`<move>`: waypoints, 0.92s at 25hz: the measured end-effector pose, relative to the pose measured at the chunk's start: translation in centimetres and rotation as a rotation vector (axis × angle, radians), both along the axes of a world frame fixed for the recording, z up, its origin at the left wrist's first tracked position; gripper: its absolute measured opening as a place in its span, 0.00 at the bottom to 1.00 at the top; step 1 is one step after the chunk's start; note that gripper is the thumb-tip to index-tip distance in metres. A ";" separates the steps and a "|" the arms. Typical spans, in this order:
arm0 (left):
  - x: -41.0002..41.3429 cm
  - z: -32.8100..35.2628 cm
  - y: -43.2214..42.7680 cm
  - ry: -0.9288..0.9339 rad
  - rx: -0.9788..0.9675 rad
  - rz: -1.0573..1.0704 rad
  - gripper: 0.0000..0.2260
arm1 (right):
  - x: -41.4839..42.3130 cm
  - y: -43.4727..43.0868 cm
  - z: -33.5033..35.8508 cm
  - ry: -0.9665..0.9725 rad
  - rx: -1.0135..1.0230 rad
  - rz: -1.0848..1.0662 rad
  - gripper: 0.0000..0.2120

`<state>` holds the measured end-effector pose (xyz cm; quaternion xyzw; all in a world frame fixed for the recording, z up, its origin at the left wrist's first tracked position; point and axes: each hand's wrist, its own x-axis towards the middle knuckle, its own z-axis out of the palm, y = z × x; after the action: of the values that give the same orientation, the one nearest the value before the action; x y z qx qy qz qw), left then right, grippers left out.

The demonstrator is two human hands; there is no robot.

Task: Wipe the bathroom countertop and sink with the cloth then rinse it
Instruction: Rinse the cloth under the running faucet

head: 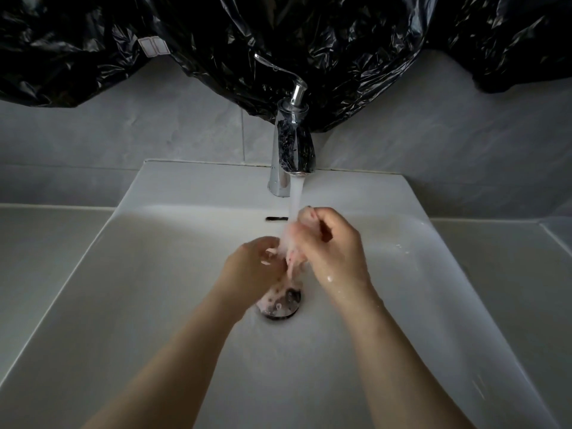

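Observation:
Water runs from the chrome faucet [291, 150] into the white sink [154, 274]. Both hands hold a small pink cloth [291, 264] in the stream, above the round drain [283, 305]. My right hand [331, 246] grips the upper part of the cloth, fingers curled round it. My left hand [250, 267] holds the lower part from the left, its fingers blurred. The cloth's wet end hangs down toward the drain. Most of the cloth is hidden between the hands.
Pale countertop [46, 243] runs on both sides of the basin. Grey tiled wall [123, 134] stands behind, with crumpled black plastic sheeting [309, 41] hanging over it. The faucet's lever handle [278, 69] points up and left. An overflow slot [276, 218] sits below the faucet.

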<state>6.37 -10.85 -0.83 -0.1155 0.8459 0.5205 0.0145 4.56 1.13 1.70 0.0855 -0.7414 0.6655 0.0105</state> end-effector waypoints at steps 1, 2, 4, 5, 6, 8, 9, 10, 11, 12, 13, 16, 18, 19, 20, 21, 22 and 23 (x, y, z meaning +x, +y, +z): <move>-0.2 0.2 -0.3 -0.007 0.147 0.080 0.06 | -0.3 0.2 -0.2 0.000 -0.117 -0.025 0.07; -0.2 0.6 -0.4 -0.012 0.354 0.130 0.06 | -0.6 0.3 -0.5 -0.028 -0.188 -0.096 0.07; 0.0 1.9 -0.5 -0.022 0.777 0.104 0.08 | -0.8 -0.1 -1.5 -0.272 -0.197 -0.252 0.07; 0.1 2.4 -0.6 -0.031 0.943 0.068 0.11 | -0.6 -0.5 -2.0 -0.447 -0.201 -0.230 0.07; 0.2 2.7 -0.6 -0.059 1.042 0.060 0.12 | -0.2 -0.9 -2.2 -0.589 -0.240 -0.133 0.10; 0.2 2.5 -0.2 -0.142 1.005 0.117 0.09 | 0.7 -2.1 -1.8 -0.671 -0.234 -0.012 0.17; 0.2 2.2 0.2 -0.168 0.827 0.168 0.11 | 1.0 -2.5 -1.8 -0.549 -0.115 -0.022 0.17; 0.3 1.9 0.4 -0.177 0.679 0.229 0.12 | 1.4 -2.8 -2.1 -0.292 0.103 -0.056 0.15; 0.6 1.7 0.7 -0.174 0.596 0.241 0.13 | 1.9 -2.9 -2.1 -0.018 0.313 -0.125 0.13; 0.7 1.5 1.0 -0.197 0.602 0.239 0.15 | 2.1 -3.0 -2.3 0.168 0.377 -0.136 0.11; 0.8 1.7 1.3 -0.243 0.645 0.189 0.19 | 2.2 -3.0 -2.3 0.247 0.407 -0.098 0.10; 0.6 2.0 1.9 -0.323 0.907 0.194 0.24 | 2.0 -3.3 -1.2 -0.024 0.270 -0.061 0.09; 0.1 2.4 2.5 -0.254 0.847 0.340 0.13 | 1.5 -3.4 -0.8 -0.154 0.236 -0.072 0.11; -0.1 2.5 2.9 -0.209 0.741 0.336 0.10 | 1.5 -3.4 -0.5 -0.156 0.218 -0.086 0.12; -0.2 2.5 3.1 -0.130 0.611 0.292 0.10 | 1.3 -3.5 -0.5 -0.158 0.202 -0.100 0.14; -0.1 2.7 3.2 -0.029 0.441 0.211 0.11 | 1.2 -3.6 -0.6 -0.189 0.157 -0.110 0.16; 0.0 2.5 3.0 0.018 0.353 0.218 0.13 | 1.1 -3.6 -0.6 -0.266 0.075 -0.131 0.18; 0.0 2.7 2.9 0.053 0.310 0.217 0.15 | 0.8 -3.4 -0.6 -0.344 0.020 -0.163 0.19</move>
<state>6.35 -7.90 1.91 -0.1886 0.7383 0.6459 -0.0464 5.35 -2.23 1.06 -0.0896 -0.7431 0.6601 -0.0633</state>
